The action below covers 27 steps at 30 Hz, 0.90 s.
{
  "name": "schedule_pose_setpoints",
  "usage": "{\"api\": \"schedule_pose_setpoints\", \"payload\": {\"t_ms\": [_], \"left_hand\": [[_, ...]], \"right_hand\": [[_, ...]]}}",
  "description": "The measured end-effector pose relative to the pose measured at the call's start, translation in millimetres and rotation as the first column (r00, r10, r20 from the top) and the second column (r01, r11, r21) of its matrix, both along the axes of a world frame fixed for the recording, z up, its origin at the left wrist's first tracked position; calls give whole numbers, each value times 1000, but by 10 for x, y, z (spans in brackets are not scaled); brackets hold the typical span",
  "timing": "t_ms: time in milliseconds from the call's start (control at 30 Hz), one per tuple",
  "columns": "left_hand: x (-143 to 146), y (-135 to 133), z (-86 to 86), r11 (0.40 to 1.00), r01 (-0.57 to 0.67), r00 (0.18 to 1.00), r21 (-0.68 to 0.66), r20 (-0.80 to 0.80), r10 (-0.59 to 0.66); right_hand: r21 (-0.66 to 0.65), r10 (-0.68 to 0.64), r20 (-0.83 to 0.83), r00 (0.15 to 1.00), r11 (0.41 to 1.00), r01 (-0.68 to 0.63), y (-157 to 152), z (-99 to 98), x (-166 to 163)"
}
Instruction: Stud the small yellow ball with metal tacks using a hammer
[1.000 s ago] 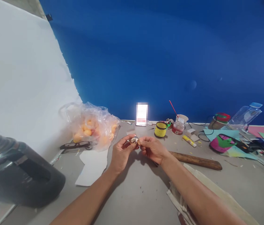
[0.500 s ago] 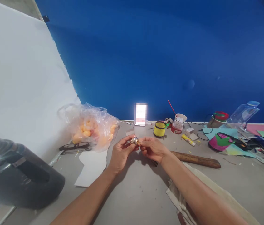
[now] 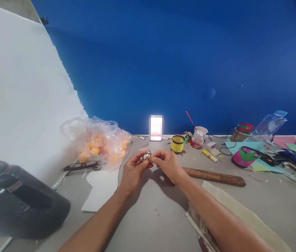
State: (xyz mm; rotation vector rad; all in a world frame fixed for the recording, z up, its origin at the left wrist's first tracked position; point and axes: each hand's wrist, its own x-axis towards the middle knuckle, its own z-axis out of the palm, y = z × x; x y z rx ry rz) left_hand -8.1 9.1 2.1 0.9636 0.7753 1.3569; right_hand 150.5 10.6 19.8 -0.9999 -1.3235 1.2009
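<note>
While held up between both hands, apparently of very little weight. Find the shiny ball [image 3: 147, 156], silvery with a hint of gold, just above the grey table [image 3: 148, 224] and on the near side of the lit phone [image 3: 156, 128]. See the left hand [image 3: 133, 171] curled partly closed around the ball's left side, with the thumb nearest the viewer; see the right hand [image 3: 169, 165] drawn into a pinch on the ball's right edge, with thumb and forefinger close together and the remaining fingers hard to make out. Judging by the mirror gloss, probably smooth, perhaps slippery under dry fingertips. Impossible to say for certain whether hard and metallic or thinly coated; if merely coated, likely easy to scuff or dent, so best handled without squeezing. Take hold at the widest part, with thumb opposite two fingers, and brace lightly from below. Avoid pressing with a nail, and beware of rolling out of a one-sided grip.
</note>
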Motion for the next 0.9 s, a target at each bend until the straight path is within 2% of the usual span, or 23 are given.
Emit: {"api": "schedule_pose_setpoints", "payload": {"t_ms": [33, 67, 100, 167, 233, 300, 333, 367, 433, 467, 500, 533, 567, 633, 667, 700, 733, 800, 867, 900], "left_hand": [[-1, -10, 13, 1000, -10, 1000, 11, -23, 10], [-2, -22, 27, 1000, -19, 999, 23, -50, 20], [-4, -36, 41, 999, -30, 996, 35, -79, 32], [-9, -63, 68, 996, -60, 988, 67, -136, 69], [-15, -81, 84, 991, -87, 977, 100, -186, 104], [-21, -77, 80, 991, -85, 975, 99, -196, 103], [-24, -65, 71, 994, -70, 981, 82, -176, 83], [-27, -47, 57, 997, -44, 989, 55, -138, 52], [-36, -4, 25, 999, 35, 998, -8, -45, -35], [-41, 17, 12, 996, 78, 997, -34, -6, -79], [-46, 33, 5, 992, 111, 994, -51, 24, -110], [-51, 41, 4, 990, 126, 992, -56, 39, -124], [-54, 40, 12, 991, 123, 992, -46, 37, -121], [-57, 14, 47, 997, 71, 997, 11, -16, -71], [-55, -9, 72, 998, 36, 998, 49, -62, -33], [-52, -35, 97, 996, 3, 994, 87, -114, 7], [-48, -60, 120, 992, -30, 986, 123, -160, 50], [-38, -99, 150, 979, -94, 968, 182, -212, 133], [-28, -110, 150, 973, -121, 962, 195, -220, 164], [-24, -103, 139, 977, -114, 965, 178, -212, 151]], "right_hand": [[-169, 36, -154, 987, 984, -63, 12, -24, -23], [-297, 56, -291, 955, 944, -146, 23, -44, -41], [-374, 64, -392, 918, 900, -222, 32, -59, -55], [-416, 63, -466, 882, 865, -282, 35, -66, -67], [-373, 57, -382, 923, 904, -210, 23, -41, -56], [-202, 36, -147, 988, 977, -65, 4, 7, -16], [-48, 11, 7, 1000, 999, -10, -4, 35, 14], [131, -28, 159, 987, 991, 7, -11, 62, 47], [432, -122, 377, 918, 900, -58, -19, 102, 108], [510, -152, 430, 890, 854, -100, -20, 111, 127], [536, -162, 445, 881, 836, -117, -19, 113, 136], [512, -145, 421, 895, 853, -103, -16, 106, 131], [434, -101, 358, 928, 898, -69, -12, 91, 114], [119, 29, 106, 994, 992, -42, 1, 48, 56], [-66, 75, -62, 995, 995, -79, 9, 23, 23], [-218, 94, -222, 970, 965, -144, 16, 0, -9], [-317, 95, -349, 932, 924, -213, 22, -19, -35], [-376, 79, -476, 876, 882, -284, 28, -40, -63], [-324, 73, -435, 897, 917, -232, 23, -32, -52], [-257, 70, -348, 935, 952, -167, 17, -19, -35]]}}
